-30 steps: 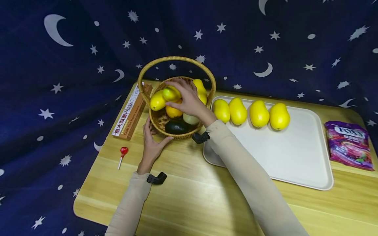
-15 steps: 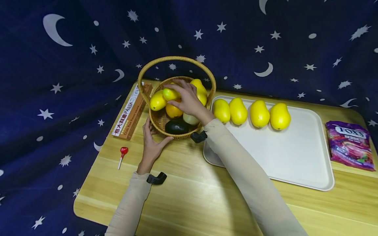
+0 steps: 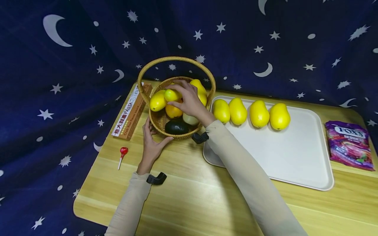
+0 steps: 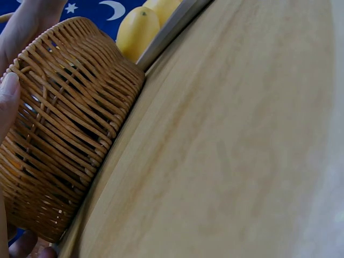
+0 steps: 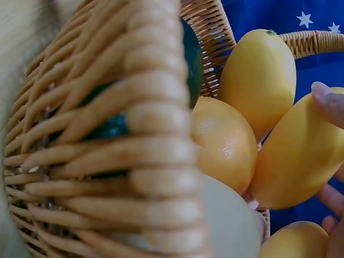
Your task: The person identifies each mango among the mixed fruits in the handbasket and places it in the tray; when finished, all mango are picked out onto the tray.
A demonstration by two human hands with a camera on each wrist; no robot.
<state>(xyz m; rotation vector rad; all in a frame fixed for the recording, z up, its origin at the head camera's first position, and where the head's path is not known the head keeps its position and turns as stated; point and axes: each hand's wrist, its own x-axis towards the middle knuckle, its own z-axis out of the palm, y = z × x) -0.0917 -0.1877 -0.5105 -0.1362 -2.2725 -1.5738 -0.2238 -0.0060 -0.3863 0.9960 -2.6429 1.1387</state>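
A round wicker basket (image 3: 160, 126) with a tall arched handle stands at the back of the table. My left hand (image 3: 152, 147) holds its near left side, the thumb (image 4: 8, 99) pressed to the wicker wall in the left wrist view. Inside the basket my right hand (image 3: 190, 100) grips a yellow mango (image 5: 301, 153) between thumb and fingers. Another mango (image 3: 158, 100) lies left of it, and a third yellow fruit (image 3: 199, 90) is at the back right. Below them are an orange (image 3: 173, 111), a dark green avocado (image 3: 176, 127) and a pale round fruit (image 3: 190, 119).
Right of the basket, a white tray (image 3: 283, 154) bears several mangoes (image 3: 259, 114) in a row. A purple candy bag (image 3: 350, 144) lies beyond it. On the left are a pasta box (image 3: 130, 113) and a red lollipop (image 3: 123, 151). A starry cloth (image 3: 177, 29) hangs behind.
My right hand has shifted very slightly rightward with the mango, still within the basket. The left hand and the basket have stayed put.
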